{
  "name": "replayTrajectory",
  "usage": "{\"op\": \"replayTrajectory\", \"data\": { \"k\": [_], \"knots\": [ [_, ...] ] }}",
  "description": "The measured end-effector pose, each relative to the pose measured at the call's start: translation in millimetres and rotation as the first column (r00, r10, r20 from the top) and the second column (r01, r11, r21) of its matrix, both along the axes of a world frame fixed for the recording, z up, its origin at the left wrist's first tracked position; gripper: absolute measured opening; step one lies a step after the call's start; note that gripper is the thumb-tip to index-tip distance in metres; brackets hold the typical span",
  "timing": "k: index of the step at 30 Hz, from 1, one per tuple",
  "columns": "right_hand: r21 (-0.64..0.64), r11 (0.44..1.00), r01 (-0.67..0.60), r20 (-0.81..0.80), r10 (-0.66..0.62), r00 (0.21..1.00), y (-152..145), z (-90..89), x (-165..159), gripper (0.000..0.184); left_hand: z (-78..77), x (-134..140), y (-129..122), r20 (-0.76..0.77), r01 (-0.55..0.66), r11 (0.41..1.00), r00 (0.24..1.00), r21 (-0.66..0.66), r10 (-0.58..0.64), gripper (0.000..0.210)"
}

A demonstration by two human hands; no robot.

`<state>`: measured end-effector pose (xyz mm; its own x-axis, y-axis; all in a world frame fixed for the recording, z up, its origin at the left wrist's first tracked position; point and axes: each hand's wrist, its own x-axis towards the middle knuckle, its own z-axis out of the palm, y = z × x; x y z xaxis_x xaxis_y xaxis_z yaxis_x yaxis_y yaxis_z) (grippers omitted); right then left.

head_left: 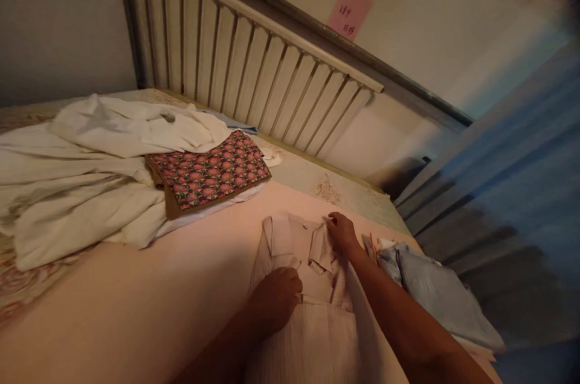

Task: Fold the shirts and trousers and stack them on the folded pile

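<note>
A pale pinkish shirt with a collar and fine stripes lies on the bed, its collar end pointing away from me. On the shirt's front, just below the left side of the collar, my left hand is closed with its fingers curled on the fabric. My right hand pinches the shirt at its far right edge, beside the right collar flap. Part of the shirt's lower end runs out of view at the bottom.
Rumpled cream cloth lies on the left, against a folded red-patterned cloth. Folded grey-blue clothes are at the right, near a blue curtain. A slatted headboard stands at the back, below a pink note.
</note>
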<state>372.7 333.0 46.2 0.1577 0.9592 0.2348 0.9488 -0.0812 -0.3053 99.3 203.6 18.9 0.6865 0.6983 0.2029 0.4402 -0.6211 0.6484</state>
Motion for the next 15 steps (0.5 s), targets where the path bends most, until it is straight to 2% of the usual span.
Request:
{"op": "replayTrajectory", "data": {
  "k": [4, 10, 13, 15],
  "knots": [
    [0.021, 0.996, 0.084, 0.021, -0.085, 0.996, -29, 9.6, -11, 0.027, 0.4, -1, -1, -0.003, -0.010, 1.000, 1.000, 0.005, 0.010, 0.008],
    [-0.092, 0.977, 0.192, 0.023, -0.191, 0.981, -72, -5.3, -44, 0.043, 0.7, -2, -1, 0.021, -0.011, 1.000, 1.000, 0.020, 0.011, 0.009],
    [-0.155, 0.957, 0.246, 0.054, -0.240, 0.969, -80, -10.9, -59, 0.048, -0.1, -2, -2, 0.023, -0.012, 0.999, 1.000, 0.037, 0.012, 0.009],
    [-0.181, 0.938, 0.294, 0.084, -0.283, 0.955, -80, -13.1, -66, 0.045, -1.1, -2, -3, 0.027, -0.009, 0.999, 1.000, 0.049, 0.008, 0.010]
  ]
}}
